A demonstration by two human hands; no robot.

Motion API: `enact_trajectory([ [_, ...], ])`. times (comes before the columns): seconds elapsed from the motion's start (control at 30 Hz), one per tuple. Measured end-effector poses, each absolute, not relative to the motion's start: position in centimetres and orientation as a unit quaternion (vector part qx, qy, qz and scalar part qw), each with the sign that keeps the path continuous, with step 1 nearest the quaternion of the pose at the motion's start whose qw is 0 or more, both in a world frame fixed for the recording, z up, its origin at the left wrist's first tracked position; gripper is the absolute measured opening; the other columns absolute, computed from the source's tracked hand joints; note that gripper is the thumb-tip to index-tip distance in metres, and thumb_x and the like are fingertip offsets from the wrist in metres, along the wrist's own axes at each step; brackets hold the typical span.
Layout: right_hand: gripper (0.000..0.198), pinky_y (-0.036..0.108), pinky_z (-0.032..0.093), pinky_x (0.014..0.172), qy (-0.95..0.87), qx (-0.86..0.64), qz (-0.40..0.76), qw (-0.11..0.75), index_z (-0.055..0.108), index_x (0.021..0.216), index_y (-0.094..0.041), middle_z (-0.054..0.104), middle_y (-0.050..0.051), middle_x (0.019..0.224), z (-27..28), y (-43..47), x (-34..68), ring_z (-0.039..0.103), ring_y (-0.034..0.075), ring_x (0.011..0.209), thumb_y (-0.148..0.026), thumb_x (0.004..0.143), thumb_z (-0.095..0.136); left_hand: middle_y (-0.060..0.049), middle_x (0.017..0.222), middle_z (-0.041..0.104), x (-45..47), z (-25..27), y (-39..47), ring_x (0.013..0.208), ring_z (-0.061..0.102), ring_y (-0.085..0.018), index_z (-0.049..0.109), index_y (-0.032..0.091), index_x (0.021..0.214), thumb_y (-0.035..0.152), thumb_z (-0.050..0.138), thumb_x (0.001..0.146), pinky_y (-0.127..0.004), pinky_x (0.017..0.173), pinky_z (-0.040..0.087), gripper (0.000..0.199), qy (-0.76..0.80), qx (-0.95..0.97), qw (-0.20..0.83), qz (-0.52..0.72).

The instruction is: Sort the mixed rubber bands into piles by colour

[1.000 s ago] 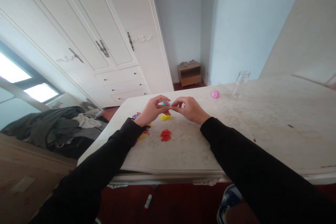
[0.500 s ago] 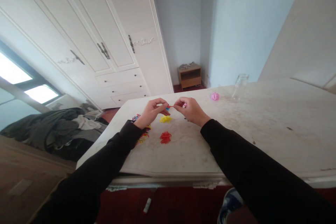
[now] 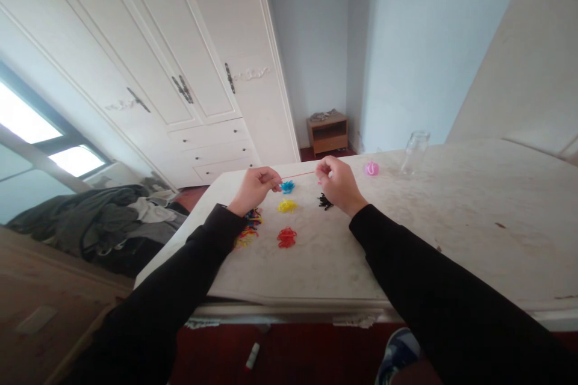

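Note:
A thin red rubber band [image 3: 298, 175] is stretched straight between my two hands, above the table. My left hand [image 3: 256, 187] pinches its left end, and my right hand [image 3: 338, 185] pinches the other. Just under the band lies a small pile of blue bands [image 3: 288, 186]. Nearer to me are a yellow pile [image 3: 286, 206] and a red pile [image 3: 286, 237]. Black bands [image 3: 324, 201] show beside my right hand, which partly hides a bit of pink. A mixed-colour heap [image 3: 250, 227] lies partly behind my left wrist.
The pale, stained table [image 3: 406, 240] fills the middle. A pink ball-like item [image 3: 371, 168] and a clear glass [image 3: 415, 152] stand at its far side. Dark clothes [image 3: 90, 222] are heaped at left. A marker [image 3: 253, 356] lies on the red floor.
My hands have moved apart, drawing the red band out long. The blue pile and the black bands are now uncovered.

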State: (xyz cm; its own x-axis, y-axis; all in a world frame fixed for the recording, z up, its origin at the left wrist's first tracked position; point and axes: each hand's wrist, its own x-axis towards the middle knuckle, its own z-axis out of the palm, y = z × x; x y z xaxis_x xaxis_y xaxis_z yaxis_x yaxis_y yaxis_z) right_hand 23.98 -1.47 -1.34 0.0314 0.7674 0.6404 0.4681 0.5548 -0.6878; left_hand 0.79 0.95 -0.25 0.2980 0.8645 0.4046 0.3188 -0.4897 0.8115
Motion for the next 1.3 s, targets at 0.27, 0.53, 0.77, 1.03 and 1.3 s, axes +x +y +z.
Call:
enact_trajectory([
  [0.27,0.009,0.028,0.039,0.067,-0.712,-0.412,0.179,0.539,0.056,0.074,-0.019,0.059,0.001,0.072,-1.3,-2.1,23.4,0.052,0.015,0.069,-0.015,0.082,0.056,-0.005,0.061,0.071,1.7,-0.4,0.1,0.056,0.066,-0.015,0.069,0.014,0.078,0.043,0.076,0.077,-0.027,0.06,0.054,0.03,0.399,0.759,0.341,0.386],
  [0.53,0.006,0.025,0.041,0.064,-0.821,-0.292,0.33,0.362,0.073,0.077,-0.015,0.071,0.001,0.074,-1.2,-3.5,22.8,0.056,0.012,0.066,-0.018,0.08,0.069,-0.004,0.062,0.069,-0.2,0.4,0.8,0.054,0.064,-0.014,0.068,0.013,0.076,0.039,0.076,0.078,-0.026,0.056,0.05,0.027,0.424,0.703,0.289,0.493],
  [0.77,0.009,0.025,0.045,0.068,-0.853,-0.231,0.383,0.268,0.08,0.08,-0.016,0.075,0.002,0.076,-2.1,-3.8,21.8,0.061,0.013,0.07,-0.019,0.08,0.071,-0.005,0.066,0.07,0.1,0.1,0.7,0.051,0.062,-0.013,0.07,0.013,0.079,0.041,0.077,0.077,-0.025,0.052,0.049,0.029,0.434,0.7,0.291,0.488],
  [1.03,0.009,0.025,0.044,0.067,-0.855,-0.272,0.327,0.297,0.08,0.081,-0.015,0.074,0.003,0.074,-2.8,-3.4,21.8,0.06,0.013,0.068,-0.015,0.081,0.071,-0.007,0.077,0.072,-1.0,0.0,1.3,0.052,0.064,-0.012,0.073,0.011,0.09,0.043,0.071,0.081,-0.024,0.049,0.047,0.033,0.426,0.695,0.275,0.51],
  [1.3,0.02,0.03,0.045,0.077,-0.845,-0.326,0.164,0.39,0.067,0.066,-0.018,0.067,0.004,0.072,-2.7,-4.1,22.0,0.059,0.018,0.08,-0.017,0.086,0.067,-0.007,0.077,0.073,-1.8,0.9,1.8,0.056,0.064,-0.012,0.071,0.011,0.089,0.032,0.067,0.08,-0.023,0.053,0.047,0.024,0.436,0.679,0.217,0.55],
])
